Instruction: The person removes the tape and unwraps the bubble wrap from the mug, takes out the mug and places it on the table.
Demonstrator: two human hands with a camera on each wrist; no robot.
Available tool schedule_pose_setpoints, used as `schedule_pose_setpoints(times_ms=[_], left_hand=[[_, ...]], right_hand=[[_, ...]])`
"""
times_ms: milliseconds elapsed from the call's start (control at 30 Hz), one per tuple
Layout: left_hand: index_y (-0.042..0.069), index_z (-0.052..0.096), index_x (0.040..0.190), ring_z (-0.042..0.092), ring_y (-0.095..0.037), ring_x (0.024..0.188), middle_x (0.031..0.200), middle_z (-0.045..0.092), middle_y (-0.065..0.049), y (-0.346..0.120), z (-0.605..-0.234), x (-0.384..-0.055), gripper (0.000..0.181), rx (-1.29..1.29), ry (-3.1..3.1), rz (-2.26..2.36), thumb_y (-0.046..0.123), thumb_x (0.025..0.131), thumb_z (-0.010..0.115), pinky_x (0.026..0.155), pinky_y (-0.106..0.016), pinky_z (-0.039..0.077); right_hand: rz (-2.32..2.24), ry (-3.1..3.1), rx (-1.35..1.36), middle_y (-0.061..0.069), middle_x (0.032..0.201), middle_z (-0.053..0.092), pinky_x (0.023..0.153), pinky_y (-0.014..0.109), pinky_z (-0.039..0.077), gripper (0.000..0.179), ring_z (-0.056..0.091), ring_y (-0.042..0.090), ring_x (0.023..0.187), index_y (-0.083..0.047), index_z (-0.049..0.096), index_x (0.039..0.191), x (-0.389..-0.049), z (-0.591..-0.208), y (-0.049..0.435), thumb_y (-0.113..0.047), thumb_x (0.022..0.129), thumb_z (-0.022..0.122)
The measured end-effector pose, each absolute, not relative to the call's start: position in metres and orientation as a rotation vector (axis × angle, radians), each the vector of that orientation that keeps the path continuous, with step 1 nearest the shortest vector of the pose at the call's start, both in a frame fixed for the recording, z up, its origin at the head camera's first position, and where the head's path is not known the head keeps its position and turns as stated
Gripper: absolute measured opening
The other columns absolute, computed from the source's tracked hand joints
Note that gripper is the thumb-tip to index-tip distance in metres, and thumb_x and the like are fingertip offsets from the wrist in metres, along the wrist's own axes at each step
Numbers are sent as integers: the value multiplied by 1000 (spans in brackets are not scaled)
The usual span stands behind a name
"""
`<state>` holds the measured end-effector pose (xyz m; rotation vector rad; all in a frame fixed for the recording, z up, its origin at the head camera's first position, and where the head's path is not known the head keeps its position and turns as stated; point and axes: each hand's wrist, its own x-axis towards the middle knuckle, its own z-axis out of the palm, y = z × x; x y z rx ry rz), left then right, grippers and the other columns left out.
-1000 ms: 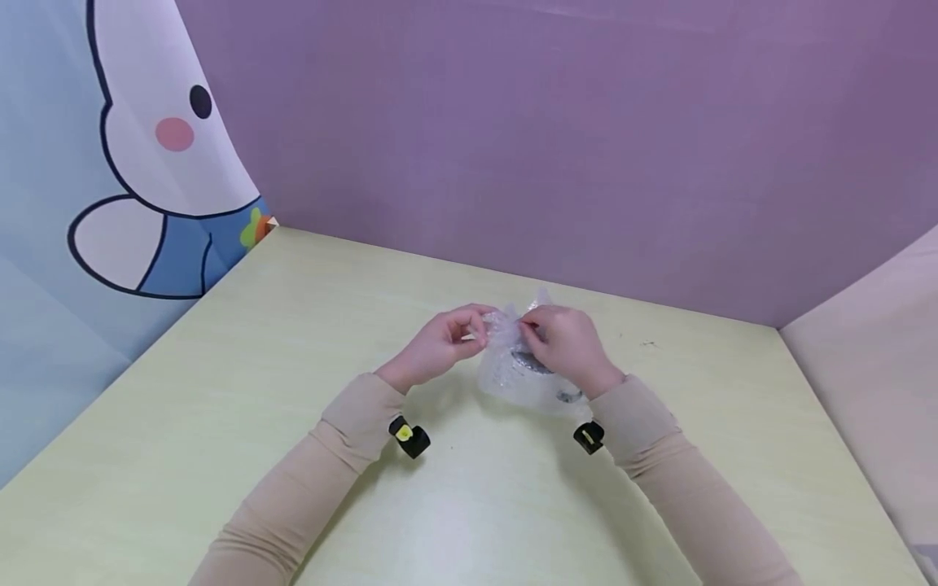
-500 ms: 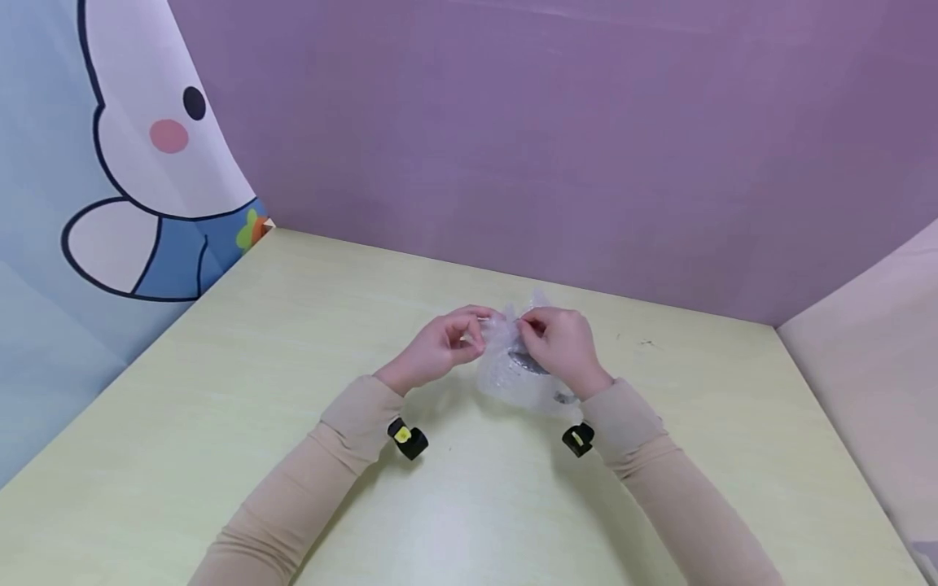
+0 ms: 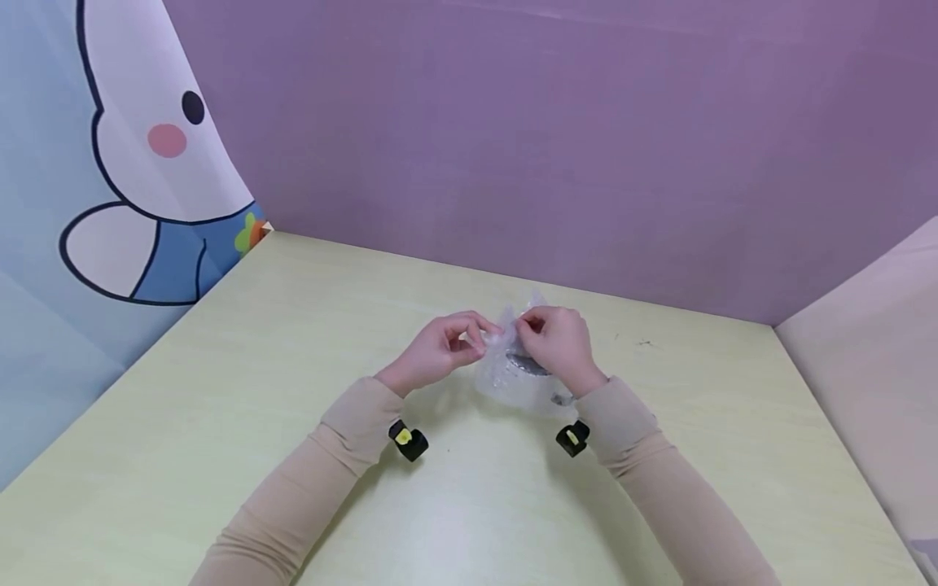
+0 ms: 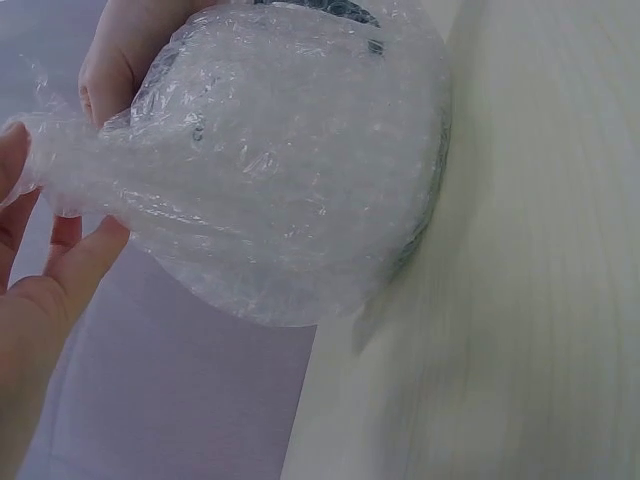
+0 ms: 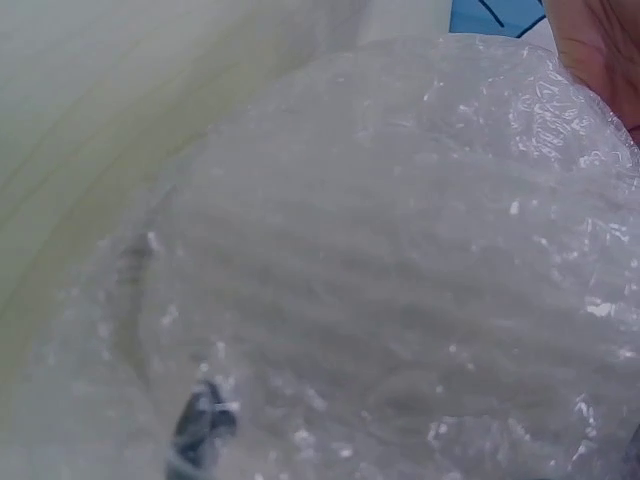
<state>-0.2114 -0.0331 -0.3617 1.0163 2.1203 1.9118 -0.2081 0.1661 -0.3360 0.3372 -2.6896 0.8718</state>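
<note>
A rounded bundle of clear bubble wrap (image 3: 516, 387) stands on the table, with dark patches showing through it. What lies inside is too blurred to tell. My left hand (image 3: 449, 346) pinches a gathered end of the wrap at the bundle's upper left; in the left wrist view, the thumb and fingers (image 4: 85, 265) lie on either side of that end. On the top right, my right hand (image 3: 560, 342) has thumb and forefinger together on the plastic. Bubble wrap (image 5: 400, 260) fills most of the right wrist view, where the right fingers are hidden.
The pale wooden table (image 3: 352, 301) runs back to a purple wall panel (image 3: 513, 146). A cartoon-printed blue sheet (image 3: 51, 325) hangs at left, and a whitish panel (image 3: 872, 366) at right. Small dark specks (image 3: 645, 343) lie right of the bundle.
My right hand and forearm have shifted slightly left, and the bundle's dark patches with them. The left forefinger now reaches further onto the wrap. Both hands stay at the bundle.
</note>
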Motion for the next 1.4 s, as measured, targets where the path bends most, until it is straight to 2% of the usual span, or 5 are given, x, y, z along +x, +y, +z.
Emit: schedule_pose_setpoints(times_ms=[433, 667, 900, 1200, 1400], left_hand=[[-6, 52, 74, 57, -11, 102, 112, 60, -25, -33, -364, -210, 15, 992, 2098, 1975, -10, 84, 61, 74, -15, 48], [-5, 50, 72, 56, -8, 98, 108, 60, -25, -32, -366, -210, 16, 1014, 2087, 1988, -12, 82, 61, 68, -15, 44], [-3, 52, 73, 57, -8, 99, 110, 61, -24, -33, -366, -207, 16, 998, 2122, 1951, -9, 84, 62, 68, -15, 46], [-4, 53, 74, 56, -29, 114, 111, 62, -24, -32, -364, -208, 15, 1025, 2135, 1909, -11, 84, 60, 74, -16, 50], [-1, 54, 73, 58, -30, 113, 106, 66, -20, -30, -361, -210, 17, 1075, 2201, 1834, -11, 84, 61, 81, -23, 52]], right_hand=[[942, -2724, 263, 10, 76, 71, 58, 25, 46, 17, 58, 17, 61, -1, 73, 85, -207, -332, 165, -14, 86, 62], [975, -2711, 261, 12, 77, 71, 59, 26, 47, 18, 59, 19, 63, 0, 73, 85, -205, -333, 165, -13, 86, 61], [1003, -2709, 441, 10, 87, 72, 71, 34, 53, 16, 65, 21, 77, -3, 72, 92, -206, -335, 171, -15, 86, 63], [903, -2681, 649, 7, 84, 69, 68, 33, 54, 9, 65, 19, 75, -3, 75, 89, -213, -330, 168, -10, 85, 69], [670, -2666, 640, 5, 81, 67, 66, 35, 51, 8, 60, 18, 72, -6, 72, 80, -217, -332, 160, -9, 85, 67]])
